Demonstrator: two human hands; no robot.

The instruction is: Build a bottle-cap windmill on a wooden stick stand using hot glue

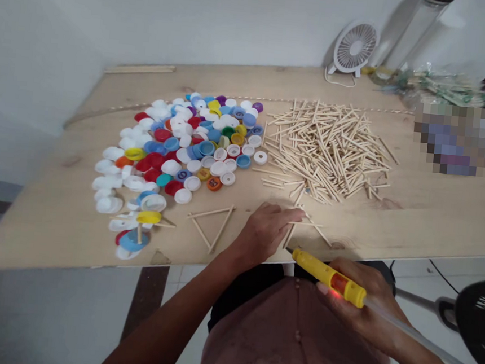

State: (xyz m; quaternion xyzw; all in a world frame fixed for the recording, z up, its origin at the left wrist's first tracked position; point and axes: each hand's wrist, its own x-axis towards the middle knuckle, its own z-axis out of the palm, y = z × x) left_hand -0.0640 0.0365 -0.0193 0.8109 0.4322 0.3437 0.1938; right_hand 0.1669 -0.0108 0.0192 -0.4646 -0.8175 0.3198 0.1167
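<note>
My left hand [266,229] rests on the table's front part, its fingertips pressed together on a small wooden stick [319,232] where several sticks meet in an A-like shape. My right hand [364,297] is wrapped round a yellow glue gun [328,274] with a red-lit window. The gun's dark tip points left, close to the lower end of one stick. A glue stick [427,345] runs out of the gun's back end. To the left of my left hand lies a triangle [217,233] made of three sticks.
A heap of wooden sticks [330,150] lies beyond my hands. Many coloured bottle caps [186,149] spread to the left, some joined with sticks near the front edge. A small white fan [355,47] stands at the back, with a plastic bag of sticks [450,89] on the right.
</note>
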